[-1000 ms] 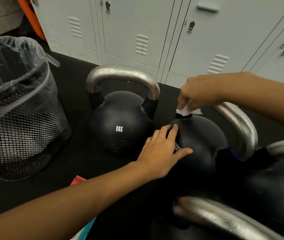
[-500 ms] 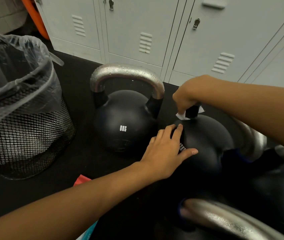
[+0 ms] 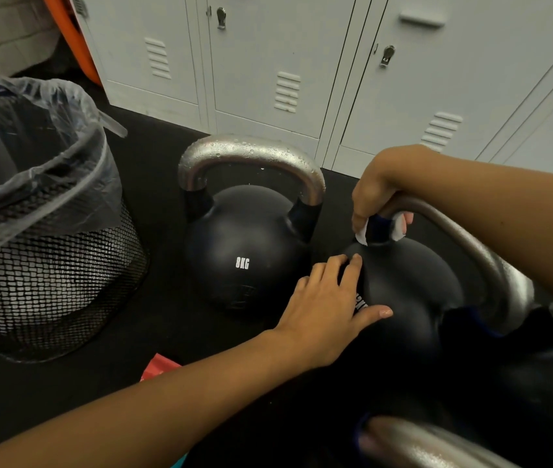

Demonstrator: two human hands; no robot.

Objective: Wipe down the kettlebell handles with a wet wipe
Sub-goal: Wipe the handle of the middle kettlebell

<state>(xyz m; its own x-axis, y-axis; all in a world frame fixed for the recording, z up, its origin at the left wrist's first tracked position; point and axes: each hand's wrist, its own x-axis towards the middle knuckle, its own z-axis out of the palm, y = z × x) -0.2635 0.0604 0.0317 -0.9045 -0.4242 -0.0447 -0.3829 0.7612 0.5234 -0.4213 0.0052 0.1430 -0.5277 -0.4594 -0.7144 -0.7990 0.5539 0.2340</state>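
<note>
Two black kettlebells stand on the dark floor. The far one (image 3: 244, 251), marked 8KG, has a silver handle (image 3: 251, 153) beaded with water drops. My left hand (image 3: 329, 309) lies flat, fingers spread, on the near kettlebell (image 3: 410, 292). My right hand (image 3: 383, 184) is wrapped around the left base of that kettlebell's silver handle (image 3: 491, 265), with a white wet wipe (image 3: 398, 228) pressed between fingers and handle. Another silver handle (image 3: 437, 444) shows at the bottom right.
A black mesh bin (image 3: 49, 265) lined with a clear bag stands at the left. Grey lockers (image 3: 285, 62) run along the back. A red packet (image 3: 157, 366) lies on the floor under my left forearm. More kettlebells crowd the right edge.
My right hand slid with the wipe from the upper part of the handle down to its left base. The left hand stayed on the kettlebell body.
</note>
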